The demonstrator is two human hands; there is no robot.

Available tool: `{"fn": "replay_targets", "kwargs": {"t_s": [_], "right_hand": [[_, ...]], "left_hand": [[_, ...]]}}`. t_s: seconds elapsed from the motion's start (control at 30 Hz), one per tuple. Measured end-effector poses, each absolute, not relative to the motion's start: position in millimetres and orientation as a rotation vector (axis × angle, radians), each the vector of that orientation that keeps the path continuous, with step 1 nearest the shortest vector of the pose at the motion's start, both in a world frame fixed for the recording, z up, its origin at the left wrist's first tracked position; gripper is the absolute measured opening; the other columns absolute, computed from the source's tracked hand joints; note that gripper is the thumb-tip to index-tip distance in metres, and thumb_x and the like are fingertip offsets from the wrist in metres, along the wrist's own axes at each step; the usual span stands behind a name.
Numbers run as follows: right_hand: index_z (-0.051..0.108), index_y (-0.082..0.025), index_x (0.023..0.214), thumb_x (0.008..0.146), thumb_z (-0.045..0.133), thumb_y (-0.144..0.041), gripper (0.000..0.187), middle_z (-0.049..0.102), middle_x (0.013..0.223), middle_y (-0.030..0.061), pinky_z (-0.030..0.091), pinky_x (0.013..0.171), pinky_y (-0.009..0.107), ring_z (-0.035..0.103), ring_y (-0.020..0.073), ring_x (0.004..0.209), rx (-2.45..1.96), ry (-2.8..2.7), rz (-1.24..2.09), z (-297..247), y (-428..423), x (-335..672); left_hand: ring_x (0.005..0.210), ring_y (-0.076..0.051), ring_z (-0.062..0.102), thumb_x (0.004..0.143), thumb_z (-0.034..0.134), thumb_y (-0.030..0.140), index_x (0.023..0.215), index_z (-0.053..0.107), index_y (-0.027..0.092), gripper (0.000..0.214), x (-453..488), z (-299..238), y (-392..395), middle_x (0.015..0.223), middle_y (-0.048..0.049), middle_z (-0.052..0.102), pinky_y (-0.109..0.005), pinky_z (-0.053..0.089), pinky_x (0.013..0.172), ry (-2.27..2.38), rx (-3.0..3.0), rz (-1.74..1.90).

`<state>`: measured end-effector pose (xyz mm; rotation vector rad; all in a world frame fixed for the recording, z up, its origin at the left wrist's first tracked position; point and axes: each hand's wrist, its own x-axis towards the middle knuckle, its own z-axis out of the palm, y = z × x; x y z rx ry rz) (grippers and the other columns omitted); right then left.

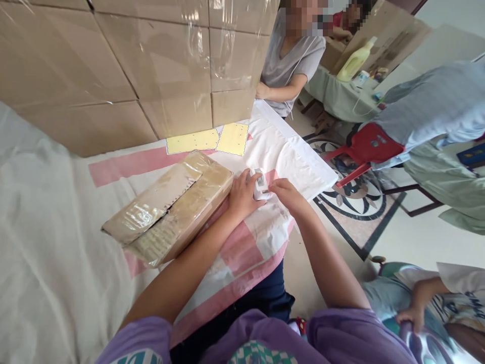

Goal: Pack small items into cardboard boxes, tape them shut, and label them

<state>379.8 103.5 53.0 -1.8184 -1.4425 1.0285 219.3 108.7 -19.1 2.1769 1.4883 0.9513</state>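
Observation:
A small white boxlike item [261, 186] with a greyish patch on its face lies on the cloth-covered table. From its left, my left hand [243, 193] holds it with thumb and fingers around its near and far edges. My right hand [290, 196] is at the item's right side, its fingers pressed together in a pinch; what they grip is too small to make out. Just left of my left hand rests a taped cardboard box [170, 207], its top flaps meeting at a torn seam.
Stacked taped cartons [151, 65] stand at the back left. Yellow cards [193, 141] lie before them. The pink-and-white tablecloth [242, 247] ends at the right. A person in grey [291, 65] is behind the table's far corner. A red chair [375, 144] and other people are at right.

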Motion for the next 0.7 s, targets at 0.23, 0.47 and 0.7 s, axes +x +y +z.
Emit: {"fn": "replay_targets", "kwargs": {"t_s": [0.23, 0.47, 0.7], "right_hand": [[0.052, -0.023, 0.058, 0.082, 0.058, -0.036, 0.028, 0.059, 0.098, 0.0044, 0.037, 0.11, 0.044, 0.051, 0.0281, 0.118, -1.883, -1.41, 0.976, 43, 64, 379], [0.061, -0.023, 0.065, 0.081, 0.061, -0.043, 0.025, 0.061, 0.118, 0.0056, 0.042, 0.107, 0.043, 0.052, 0.0285, 0.122, -1.892, -1.271, 1.005, 37, 45, 377], [0.066, -0.022, 0.071, 0.082, 0.06, -0.041, 0.023, 0.062, 0.125, 0.0068, 0.041, 0.108, 0.043, 0.053, 0.0287, 0.124, -1.911, -1.232, 1.019, 35, 31, 376]], "left_hand": [[0.137, -0.041, 0.052, 0.072, 0.089, 0.037, 0.145, 0.049, 0.027, 0.084, 219, -20, 106, 0.162, -0.0168, 0.039, -0.054, 0.041, 0.115, 1.503, 2.188, 0.943], [0.138, -0.04, 0.052, 0.072, 0.089, 0.036, 0.145, 0.048, 0.027, 0.085, 219, -20, 105, 0.162, -0.0169, 0.039, -0.052, 0.043, 0.114, 1.5, 2.188, 0.946], [0.135, -0.04, 0.054, 0.072, 0.087, 0.034, 0.144, 0.049, 0.026, 0.082, 219, -17, 103, 0.162, -0.0162, 0.041, -0.05, 0.043, 0.112, 1.51, 2.191, 0.955]]}}
